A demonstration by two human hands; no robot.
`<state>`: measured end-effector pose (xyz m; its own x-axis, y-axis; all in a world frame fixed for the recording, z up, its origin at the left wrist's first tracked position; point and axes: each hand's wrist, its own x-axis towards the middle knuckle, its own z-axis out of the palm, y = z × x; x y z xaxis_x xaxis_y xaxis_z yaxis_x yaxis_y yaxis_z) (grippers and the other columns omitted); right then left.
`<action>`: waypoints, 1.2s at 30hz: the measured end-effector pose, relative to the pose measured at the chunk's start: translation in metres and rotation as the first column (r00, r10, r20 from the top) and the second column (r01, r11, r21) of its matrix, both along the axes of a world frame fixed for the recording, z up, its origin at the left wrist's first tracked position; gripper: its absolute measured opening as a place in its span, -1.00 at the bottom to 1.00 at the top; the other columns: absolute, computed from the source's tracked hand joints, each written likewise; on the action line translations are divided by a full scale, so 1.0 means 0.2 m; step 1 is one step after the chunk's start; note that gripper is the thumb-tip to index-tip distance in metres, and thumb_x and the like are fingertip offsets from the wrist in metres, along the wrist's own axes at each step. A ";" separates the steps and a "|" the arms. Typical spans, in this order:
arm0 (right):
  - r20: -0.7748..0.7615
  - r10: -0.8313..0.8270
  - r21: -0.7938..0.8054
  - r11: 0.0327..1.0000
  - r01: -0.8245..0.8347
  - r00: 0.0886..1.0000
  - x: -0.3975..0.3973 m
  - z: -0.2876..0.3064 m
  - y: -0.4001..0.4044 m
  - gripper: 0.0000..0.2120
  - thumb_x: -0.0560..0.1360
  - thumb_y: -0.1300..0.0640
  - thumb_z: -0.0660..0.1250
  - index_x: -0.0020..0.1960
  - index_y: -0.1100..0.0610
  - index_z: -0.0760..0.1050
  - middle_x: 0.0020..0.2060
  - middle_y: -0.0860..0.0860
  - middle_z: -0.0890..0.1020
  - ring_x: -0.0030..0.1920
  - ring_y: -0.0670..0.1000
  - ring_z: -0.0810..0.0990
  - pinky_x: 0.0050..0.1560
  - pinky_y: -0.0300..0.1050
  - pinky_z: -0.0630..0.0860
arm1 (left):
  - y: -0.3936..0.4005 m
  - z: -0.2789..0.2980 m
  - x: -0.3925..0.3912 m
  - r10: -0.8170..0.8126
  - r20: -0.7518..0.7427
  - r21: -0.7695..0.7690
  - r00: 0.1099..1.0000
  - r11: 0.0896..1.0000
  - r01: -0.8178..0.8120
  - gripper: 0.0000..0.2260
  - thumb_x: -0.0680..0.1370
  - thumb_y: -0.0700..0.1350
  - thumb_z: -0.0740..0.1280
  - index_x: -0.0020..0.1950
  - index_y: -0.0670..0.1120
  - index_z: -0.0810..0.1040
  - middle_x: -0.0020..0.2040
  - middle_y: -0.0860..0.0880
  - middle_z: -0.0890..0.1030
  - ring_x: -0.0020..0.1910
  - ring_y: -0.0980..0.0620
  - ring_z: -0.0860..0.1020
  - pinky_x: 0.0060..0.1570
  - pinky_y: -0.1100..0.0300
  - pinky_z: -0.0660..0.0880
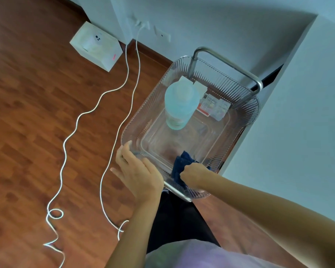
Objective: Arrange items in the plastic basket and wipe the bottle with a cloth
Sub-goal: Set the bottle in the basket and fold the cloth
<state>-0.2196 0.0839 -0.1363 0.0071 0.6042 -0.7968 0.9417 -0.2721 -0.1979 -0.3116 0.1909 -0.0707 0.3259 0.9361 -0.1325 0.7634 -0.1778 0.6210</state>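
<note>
A clear ribbed plastic basket point(143, 111) with a metal handle frame point(228, 62) stands in front of me. Inside it, toward the far end, stands a pale blue bottle point(180, 105) with a white cap. Beside the bottle lie small flat packets point(214, 107). My left hand point(137, 171) rests on the basket's near left corner, fingers spread over the rim. My right hand point(195, 176) is closed around a dark blue cloth point(182, 163) at the basket's near edge, partly inside it.
Two white cables point(75, 124) snake across the wooden floor to wall sockets point(143, 25). A white box point(96, 46) sits on the floor by the wall. A pale wall point(298, 113) stands close on the basket's right. My dark trouser leg is below the basket.
</note>
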 end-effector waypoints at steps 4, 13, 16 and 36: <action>-0.072 0.003 -0.106 0.994 -0.010 0.997 0.05 0.04 0.05 -0.84 0.53 0.30 0.20 0.00 0.26 0.55 -0.06 0.14 0.61 -0.07 0.15 0.56 -0.21 -0.01 0.45 | 0.01 0.00 -0.01 -0.008 -0.014 -0.005 1.000 1.000 0.008 -0.51 0.47 -0.37 0.13 0.39 -0.11 0.34 0.43 -0.11 0.36 0.45 -0.10 0.32 0.48 -0.36 -0.02; -0.270 -0.824 -0.359 0.566 0.742 0.497 0.46 0.13 0.01 -0.70 0.54 0.24 0.10 0.24 0.20 0.42 0.14 0.21 0.57 0.03 0.14 0.57 0.05 0.03 0.58 | 0.00 0.00 0.00 0.003 -0.005 -0.022 1.000 1.000 -0.003 -0.52 0.48 -0.35 0.11 0.38 -0.09 0.34 0.43 -0.10 0.36 0.44 -0.10 0.34 0.50 -0.35 -0.04; -0.114 -0.752 -0.034 0.656 0.754 0.649 0.45 0.07 -0.04 -0.60 0.57 0.24 0.12 0.40 0.11 0.21 0.32 0.25 0.36 0.22 0.25 0.45 0.17 0.16 0.53 | 0.00 0.00 0.00 -0.001 0.015 -0.022 1.000 1.000 0.002 -0.53 0.47 -0.35 0.11 0.36 -0.08 0.35 0.41 -0.10 0.37 0.44 -0.11 0.33 0.49 -0.36 -0.04; 0.021 0.213 0.009 0.977 -0.213 0.977 0.12 0.01 0.02 -0.76 0.57 0.22 0.23 0.21 0.11 0.53 0.08 0.10 0.61 0.08 0.13 0.58 0.10 0.01 0.52 | -0.01 0.02 0.00 0.048 0.105 -0.040 0.993 0.998 -0.044 -0.49 0.42 -0.25 0.06 0.39 -0.13 0.34 0.33 -0.08 0.44 0.39 -0.13 0.40 0.46 -0.34 -0.13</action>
